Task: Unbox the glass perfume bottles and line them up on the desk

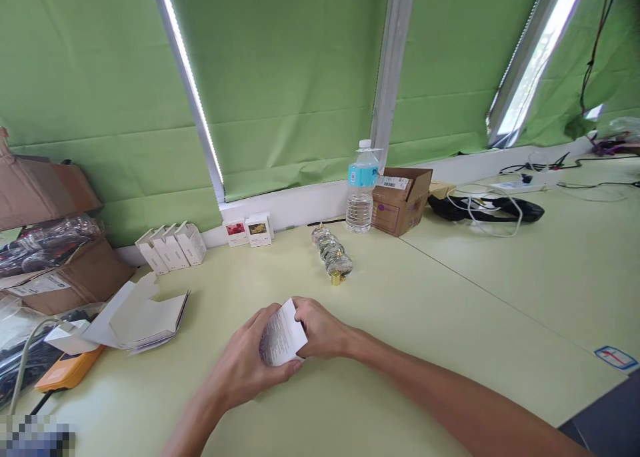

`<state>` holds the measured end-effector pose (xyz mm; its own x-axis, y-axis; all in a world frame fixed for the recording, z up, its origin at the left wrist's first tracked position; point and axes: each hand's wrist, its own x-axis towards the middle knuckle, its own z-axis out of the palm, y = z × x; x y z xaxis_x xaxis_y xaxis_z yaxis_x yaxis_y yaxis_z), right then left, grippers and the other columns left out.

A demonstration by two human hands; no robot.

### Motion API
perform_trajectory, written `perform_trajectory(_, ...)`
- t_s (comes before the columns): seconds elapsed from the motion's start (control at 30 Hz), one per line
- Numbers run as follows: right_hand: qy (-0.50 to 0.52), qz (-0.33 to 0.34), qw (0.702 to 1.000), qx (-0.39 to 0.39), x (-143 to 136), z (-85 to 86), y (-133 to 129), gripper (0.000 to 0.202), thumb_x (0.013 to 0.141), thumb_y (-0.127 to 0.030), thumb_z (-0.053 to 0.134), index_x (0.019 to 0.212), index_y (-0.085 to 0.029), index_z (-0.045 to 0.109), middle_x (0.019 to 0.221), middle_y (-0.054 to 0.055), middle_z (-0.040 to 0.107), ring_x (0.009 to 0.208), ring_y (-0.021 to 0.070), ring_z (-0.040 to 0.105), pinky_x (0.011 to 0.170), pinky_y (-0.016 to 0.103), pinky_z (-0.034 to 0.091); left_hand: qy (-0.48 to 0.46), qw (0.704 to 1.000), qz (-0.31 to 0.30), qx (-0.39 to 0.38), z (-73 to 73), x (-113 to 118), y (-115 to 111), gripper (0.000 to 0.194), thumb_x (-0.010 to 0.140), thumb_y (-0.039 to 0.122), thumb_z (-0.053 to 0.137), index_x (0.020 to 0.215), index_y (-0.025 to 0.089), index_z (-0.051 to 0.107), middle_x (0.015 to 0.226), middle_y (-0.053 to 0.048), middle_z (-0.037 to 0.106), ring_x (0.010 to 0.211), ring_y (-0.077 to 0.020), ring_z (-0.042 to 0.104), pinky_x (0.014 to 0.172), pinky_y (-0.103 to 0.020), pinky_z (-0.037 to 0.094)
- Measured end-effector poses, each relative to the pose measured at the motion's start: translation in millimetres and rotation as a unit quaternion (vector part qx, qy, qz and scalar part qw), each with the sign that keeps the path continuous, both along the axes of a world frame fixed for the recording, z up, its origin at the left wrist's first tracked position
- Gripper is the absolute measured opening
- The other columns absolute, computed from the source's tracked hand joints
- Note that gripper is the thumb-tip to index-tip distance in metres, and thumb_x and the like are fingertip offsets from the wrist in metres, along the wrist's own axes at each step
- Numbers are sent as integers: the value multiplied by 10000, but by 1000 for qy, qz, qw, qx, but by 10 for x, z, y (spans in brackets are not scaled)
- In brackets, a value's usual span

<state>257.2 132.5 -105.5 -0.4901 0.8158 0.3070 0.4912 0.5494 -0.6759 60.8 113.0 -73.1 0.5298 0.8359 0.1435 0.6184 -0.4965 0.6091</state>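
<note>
pale yellow-green table (440,317) before you, your left hand (245,355) wrapped around white printed box, your right hand (321,329) curled at its right side, fingertips hidden, grip unclear, white printed box (281,338) between both hands, glass bottles (330,249) lined up beyond

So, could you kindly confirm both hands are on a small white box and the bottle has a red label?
Not quite: the label on the bottle is blue in the head view. The left hand and right hand are on a small white box.
</note>
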Motion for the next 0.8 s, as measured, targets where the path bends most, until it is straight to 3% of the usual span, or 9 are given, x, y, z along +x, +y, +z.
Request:
perform_trajectory(0.27,9,9,1000,-25,24,44,6,245,517,-105,675,530,-165,438,756,-18,479,642,107,455,526,203,340,22,1000,-4,-20,77,-15,-4,685,719,442,693,1332,259,445,1280,-71,585,1056,-275,596,722,-318,502)
perform_trajectory(0.47,24,-9,1000,-7,19,98,-2,281,514,-77,688,501,-162,421,737,-25,489,650,107,452,552,213,327,17,1000,11,-9,21,-17,23,690,721,447,691,1335,272,429,1241,-57,601,1010,-258,605,723,-316,495)
perform_trajectory(0.7,24,-47,999,11,174,278,22,51,665,-153,681,626,-176,658,659,-35,420,657,119,442,581,229,324,22,999,27,11,-50,-132,118,659,703,428,698,1299,262,469,1247,-60,599,1050,-263,593,781,-318,492)
perform_trajectory(0.8,8,-66,998,12,230,301,49,48,667,-149,676,627,-176,669,662,-33,419,654,119,442,581,233,321,24,999,28,9,-77,-175,155,660,697,438,697,1293,253,482,1243,-68,601,1067,-268,585,815,-321,487)
